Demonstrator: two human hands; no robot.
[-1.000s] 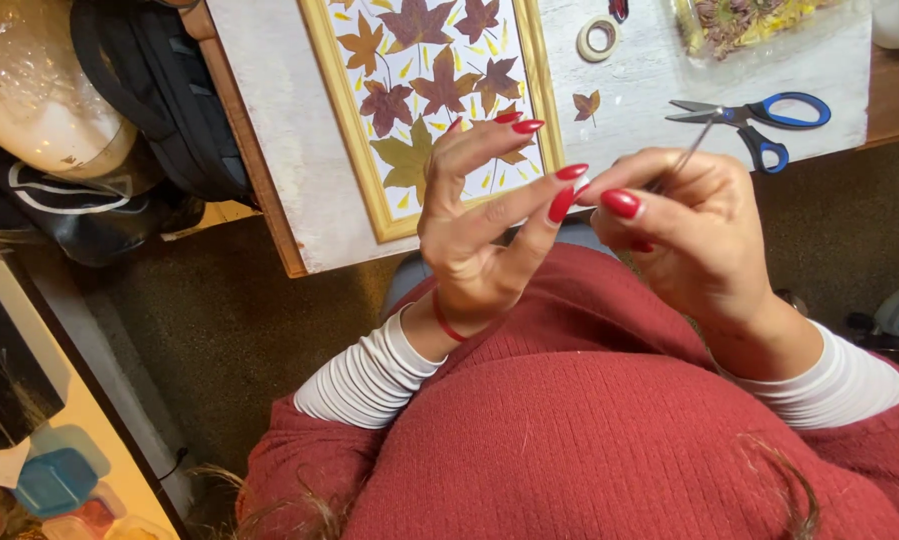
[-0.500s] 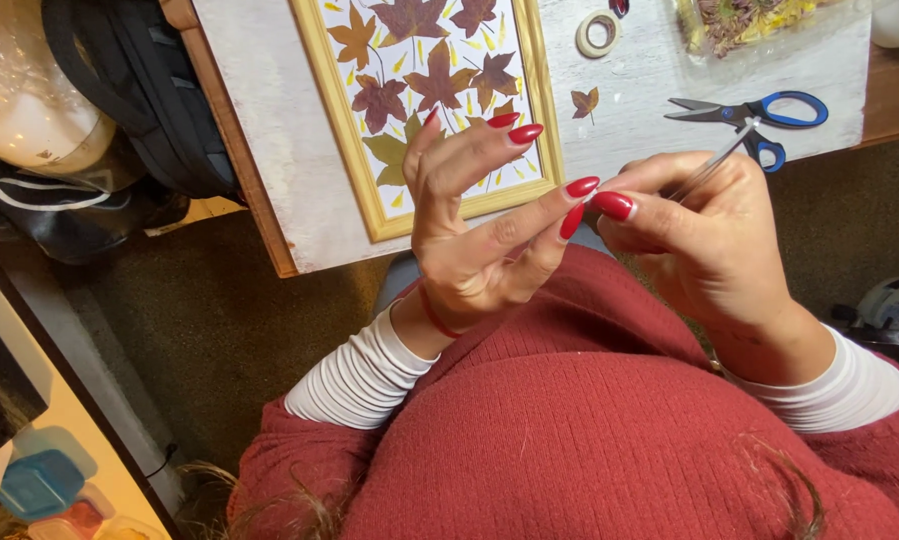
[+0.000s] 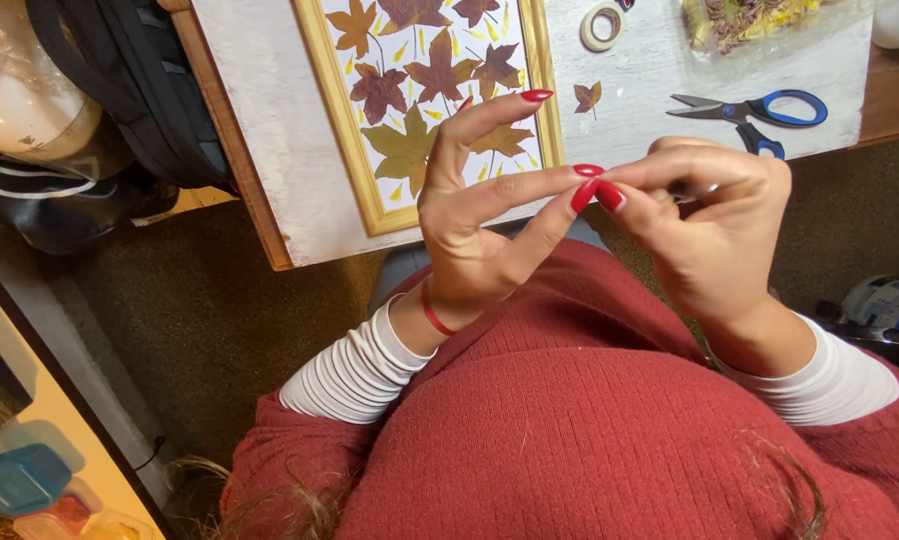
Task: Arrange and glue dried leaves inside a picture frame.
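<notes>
Both hands are raised in front of my red sweater, just below the table edge. My left hand [image 3: 479, 230] has its fingers spread and its index finger pointing up; its thumb and middle fingertip meet the fingertips of my right hand [image 3: 714, 225]. My right hand is curled shut, and a glint of a thin metal tool [image 3: 709, 187] shows between its fingers. Whether anything small is pinched where the fingertips meet is too small to tell. Behind the hands lies a yellow wooden frame [image 3: 369, 200] holding pressed autumn leaves [image 3: 409, 80].
On the white board [image 3: 269, 120] lie blue-handled scissors [image 3: 759, 108], a small tape roll [image 3: 601, 25], one loose leaf [image 3: 587, 96] and a clear bag of dried plants [image 3: 759, 20]. A black backpack [image 3: 119, 90] sits at the left. Coloured containers [image 3: 24, 478] stand at the lower left.
Both hands have shifted slightly; the left index finger has straightened upward. The metal tool that stuck out of the right hand is now mostly hidden by the fingers.
</notes>
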